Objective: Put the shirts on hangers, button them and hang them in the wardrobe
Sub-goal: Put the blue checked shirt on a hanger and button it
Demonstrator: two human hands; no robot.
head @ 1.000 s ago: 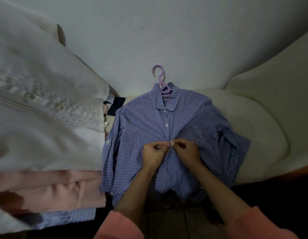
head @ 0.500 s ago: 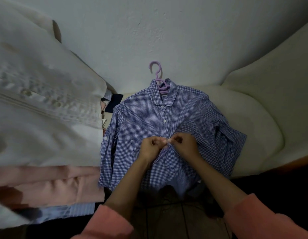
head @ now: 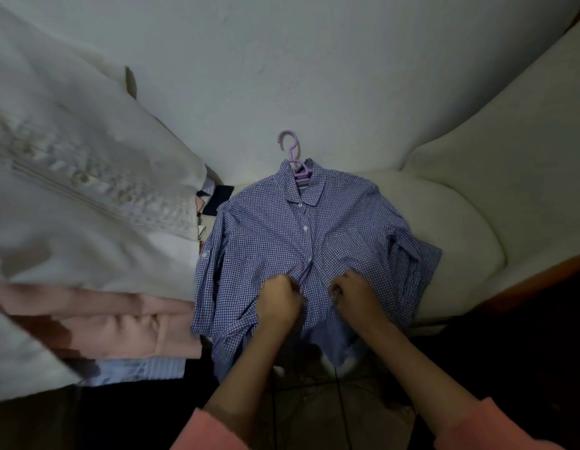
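Cream armchair (head: 460, 222) seat carries the blue check shirt (head: 266, 228), front up, collar away from the person, hem hanging over the seat's front edge toward them. White garment (head: 71, 190) and pink one (head: 120, 323) hang close at left. Purple hanger (head: 295, 160) already inside the collar, hook pointing away. Shirt's long axis runs straight out from the body, placket (head: 306, 251) along it between the two hands. Upper buttons look done; lower part not yet closed, I judge. Left hand (head: 279, 300) curled, gripping the left front edge just beside the placket; right hand (head: 353, 290) curled, pinching fabric on the other side. Both equally near; the next button probably lies in the gap between the grips, exact button not visible.
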